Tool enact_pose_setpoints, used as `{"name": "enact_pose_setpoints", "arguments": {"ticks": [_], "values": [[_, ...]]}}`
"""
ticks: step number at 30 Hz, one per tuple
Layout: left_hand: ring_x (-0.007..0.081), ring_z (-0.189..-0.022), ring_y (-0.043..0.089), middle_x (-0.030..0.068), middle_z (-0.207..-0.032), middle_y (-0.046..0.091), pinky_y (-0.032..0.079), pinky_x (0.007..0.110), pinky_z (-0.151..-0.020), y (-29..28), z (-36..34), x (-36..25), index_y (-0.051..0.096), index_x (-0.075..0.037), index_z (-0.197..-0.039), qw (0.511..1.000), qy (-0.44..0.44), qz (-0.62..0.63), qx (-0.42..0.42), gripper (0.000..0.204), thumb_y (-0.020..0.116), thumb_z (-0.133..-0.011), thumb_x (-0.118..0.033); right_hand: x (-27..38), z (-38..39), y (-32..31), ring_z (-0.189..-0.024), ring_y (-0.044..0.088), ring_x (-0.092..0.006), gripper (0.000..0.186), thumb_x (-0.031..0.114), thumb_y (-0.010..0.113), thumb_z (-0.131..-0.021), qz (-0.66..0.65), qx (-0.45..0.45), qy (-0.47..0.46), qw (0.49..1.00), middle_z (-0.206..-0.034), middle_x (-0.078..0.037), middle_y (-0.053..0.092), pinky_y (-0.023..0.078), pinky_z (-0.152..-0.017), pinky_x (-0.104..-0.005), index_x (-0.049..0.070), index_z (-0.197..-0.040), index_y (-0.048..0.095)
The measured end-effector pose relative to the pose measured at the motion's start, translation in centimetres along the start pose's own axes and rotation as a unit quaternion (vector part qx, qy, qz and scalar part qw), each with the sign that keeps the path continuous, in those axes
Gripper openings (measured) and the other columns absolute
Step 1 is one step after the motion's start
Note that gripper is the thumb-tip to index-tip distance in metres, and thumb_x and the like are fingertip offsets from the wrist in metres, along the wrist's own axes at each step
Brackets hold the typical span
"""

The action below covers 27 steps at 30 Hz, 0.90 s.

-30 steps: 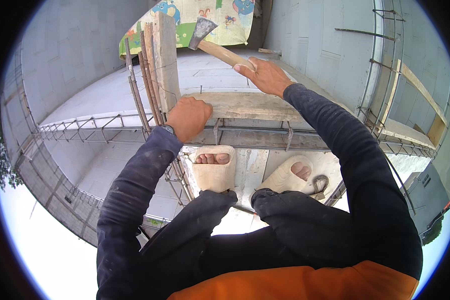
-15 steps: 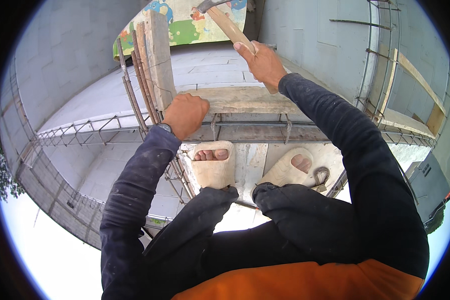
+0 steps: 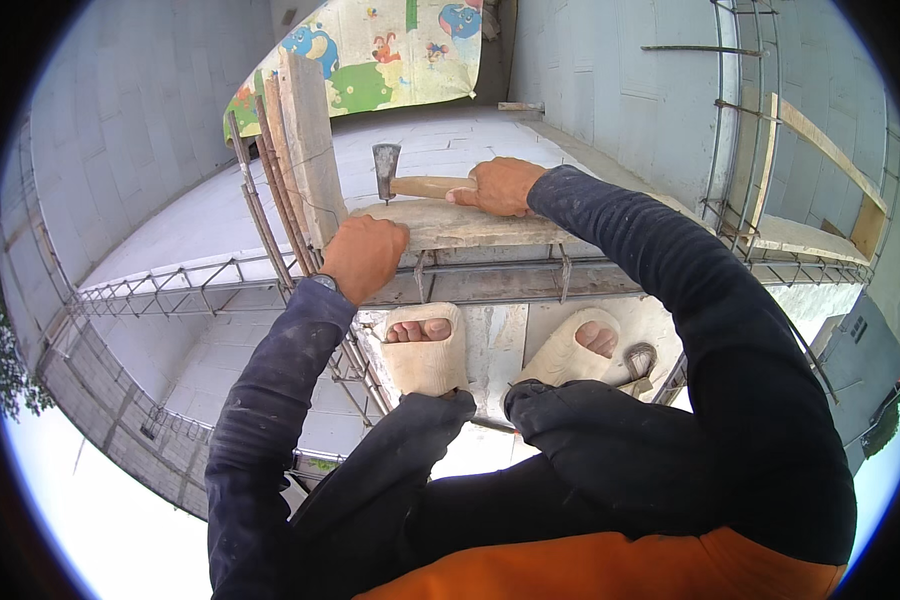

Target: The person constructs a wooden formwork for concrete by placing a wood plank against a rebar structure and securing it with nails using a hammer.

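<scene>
The right hand [image 3: 500,185] has its fingers wrapped tight round the pale wooden handle of a claw hammer with a dark steel head [image 3: 410,180]. The head stands just ahead of those fingers, its face down on, or just above, a thin nail; whether they touch cannot be told. The nail stands in the flat, weathered wooden board [image 3: 470,225] directly beneath. The left hand [image 3: 365,255] lies on the near end of that board, fingers curled and pressed down on its edge, a short way to the left of the hammer head.

Just beyond the left fingers, an upright grey wooden plank [image 3: 310,150] rises beside rusty steel reinforcing bars [image 3: 270,220]. Below both hands a steel rebar cage [image 3: 490,270] runs across, and beneath it two feet in pale slip-on sandals [image 3: 425,350] rest on a concrete beam.

To drive the nail well, the blows should probably fall square on its head, with the left fingers kept clear and the board held steady.
</scene>
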State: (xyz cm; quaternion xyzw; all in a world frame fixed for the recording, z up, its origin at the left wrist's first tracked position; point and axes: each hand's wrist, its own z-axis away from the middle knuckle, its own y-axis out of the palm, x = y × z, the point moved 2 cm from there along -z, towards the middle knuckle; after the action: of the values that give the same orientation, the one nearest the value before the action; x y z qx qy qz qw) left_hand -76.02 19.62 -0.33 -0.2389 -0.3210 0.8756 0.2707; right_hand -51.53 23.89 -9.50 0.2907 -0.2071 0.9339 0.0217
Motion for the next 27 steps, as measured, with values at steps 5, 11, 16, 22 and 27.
{"name": "enact_pose_setpoints", "arguments": {"ticks": [5,11,16,22,27], "values": [[0.0361,-0.08,0.075,0.0159,-0.084,0.075,0.059,0.047,-0.07,0.7,0.8,0.4,0.071,-0.007,-0.097,0.999,-0.01,0.022,-0.023,0.013,0.07,-0.086,-0.013,1.7,-0.1,-1.1,-0.11,0.071,-0.0419,0.082,0.07,0.045,-0.103,-0.144,-0.044,0.065,0.986,-0.115,-0.03,0.073,0.054,-0.098,-0.0515,-0.005,-0.126,0.07],[0.0355,-0.084,0.075,0.0145,-0.085,0.075,0.06,0.045,-0.073,-0.6,0.5,-0.3,0.072,-0.006,-0.089,1.0,-0.005,0.01,-0.001,0.008,0.068,-0.082,-0.007,2.4,-1.2,0.8,-0.097,0.073,-0.0381,0.082,0.07,0.045,-0.103,0.059,-0.002,-0.039,0.998,-0.105,-0.025,0.075,0.056,-0.089,-0.0517,-0.005,-0.121,0.071],[0.0355,-0.083,0.075,0.0141,-0.085,0.076,0.059,0.045,-0.072,-0.5,0.5,0.0,0.072,-0.006,-0.088,0.999,-0.019,0.027,-0.016,0.007,0.068,-0.083,-0.007,3.4,-2.7,-2.4,-0.081,0.075,-0.0302,0.083,0.071,0.043,-0.103,-0.135,-0.08,0.028,0.987,-0.095,-0.021,0.076,0.058,-0.083,-0.0485,-0.006,-0.121,0.071],[0.0358,-0.081,0.075,0.0142,-0.085,0.075,0.059,0.045,-0.072,-0.7,0.2,-0.5,0.072,-0.005,-0.089,1.0,-0.003,0.02,-0.012,0.007,0.068,-0.083,-0.007,1.2,-1.3,1.7,-0.06,0.07,-0.0257,0.076,0.069,0.046,-0.104,0.032,0.013,-0.03,0.999,-0.073,-0.014,0.069,0.058,-0.058,-0.0396,-0.004,-0.103,0.069],[0.0361,-0.081,0.075,0.0149,-0.084,0.075,0.059,0.046,-0.071,0.2,0.9,-0.3,0.072,-0.006,-0.095,1.0,-0.013,0.02,-0.004,0.012,0.07,-0.084,-0.011,2.1,0.1,-2.8,-0.062,0.07,-0.0258,0.077,0.071,0.047,-0.103,-0.195,-0.027,0.093,0.976,-0.065,-0.012,0.066,0.059,-0.062,-0.0416,-0.003,-0.102,0.07]]}}
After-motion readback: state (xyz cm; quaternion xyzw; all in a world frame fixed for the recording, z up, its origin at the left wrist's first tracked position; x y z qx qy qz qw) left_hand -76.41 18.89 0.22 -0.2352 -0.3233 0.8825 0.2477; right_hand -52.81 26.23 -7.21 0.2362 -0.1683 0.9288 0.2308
